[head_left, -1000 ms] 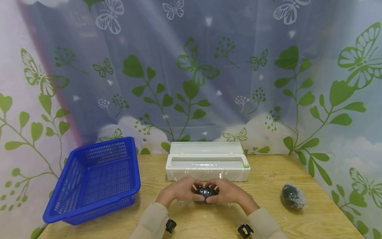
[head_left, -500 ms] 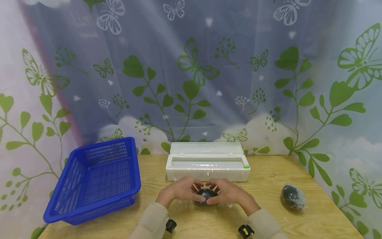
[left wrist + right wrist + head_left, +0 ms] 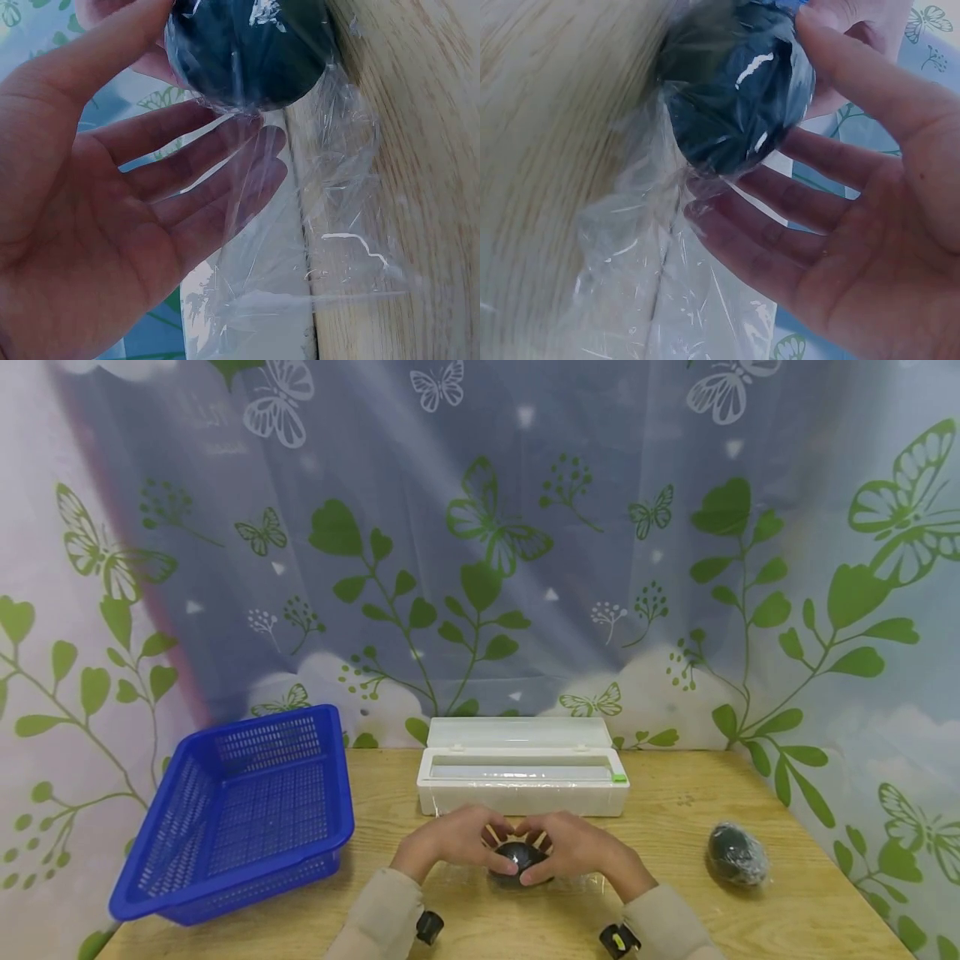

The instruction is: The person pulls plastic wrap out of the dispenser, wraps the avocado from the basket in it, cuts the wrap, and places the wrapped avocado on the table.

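A dark green, glossy oval fruit [image 3: 517, 857] with cling film over it is between both hands, just above or on the table. My left hand [image 3: 467, 837] holds its left side with the thumb near and fingers behind, and my right hand [image 3: 567, 846] holds the right side likewise. In the left wrist view, loose cling film [image 3: 330, 165] trails from the fruit over the fingers. The right wrist view has more loose film [image 3: 622, 232] hanging beside the fingertips. Whether the fruit's underside touches the table is hidden.
Behind the hands stands a white cling film box [image 3: 517, 797], its lid raised and a roll inside. A blue mesh basket [image 3: 341, 793] is at the left of the wooden table [image 3: 660, 810]. Another wrapped dark fruit [image 3: 735, 853] lies at the right. A printed curtain hangs behind.
The fruit has shifted slightly toward the person and turned a little between the hands. Both hands have stayed nearly in place. Basket, box and the other fruit have not moved.
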`<state>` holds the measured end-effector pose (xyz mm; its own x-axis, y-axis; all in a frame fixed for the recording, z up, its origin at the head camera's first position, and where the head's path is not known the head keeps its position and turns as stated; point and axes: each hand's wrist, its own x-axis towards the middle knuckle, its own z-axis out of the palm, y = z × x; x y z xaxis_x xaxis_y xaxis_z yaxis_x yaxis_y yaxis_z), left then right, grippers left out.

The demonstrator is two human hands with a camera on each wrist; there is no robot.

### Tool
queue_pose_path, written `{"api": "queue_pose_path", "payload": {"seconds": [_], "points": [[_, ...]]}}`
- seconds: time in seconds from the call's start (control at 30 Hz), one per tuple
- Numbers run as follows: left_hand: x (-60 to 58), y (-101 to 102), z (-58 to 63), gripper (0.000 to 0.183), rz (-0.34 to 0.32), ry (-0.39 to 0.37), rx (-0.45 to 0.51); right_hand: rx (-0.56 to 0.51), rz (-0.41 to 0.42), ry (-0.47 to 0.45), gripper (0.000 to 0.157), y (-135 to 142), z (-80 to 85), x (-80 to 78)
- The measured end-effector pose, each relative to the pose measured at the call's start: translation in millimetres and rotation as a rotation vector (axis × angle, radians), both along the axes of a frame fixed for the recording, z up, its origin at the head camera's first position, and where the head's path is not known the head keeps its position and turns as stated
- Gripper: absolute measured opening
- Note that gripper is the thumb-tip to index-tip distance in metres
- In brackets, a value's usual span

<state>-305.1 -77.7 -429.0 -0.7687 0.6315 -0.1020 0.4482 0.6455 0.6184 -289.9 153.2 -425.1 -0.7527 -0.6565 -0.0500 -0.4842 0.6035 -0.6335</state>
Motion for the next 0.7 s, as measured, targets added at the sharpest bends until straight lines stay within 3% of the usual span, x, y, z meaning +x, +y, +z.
{"api": "queue_pose_path", "payload": {"seconds": [0.5,0.7], "points": [[1.1,0.7,1.7,0.055,-0.034,-0.039,0.027,0.021,0.004,-0.026,0.059,1.1,9.0,4.0],[1.2,-2.6,5.8,0.058,-0.017,-0.034,0.022,-0.008,-0.005,0.018,0.058,9.6,14.2,1.3]]}}
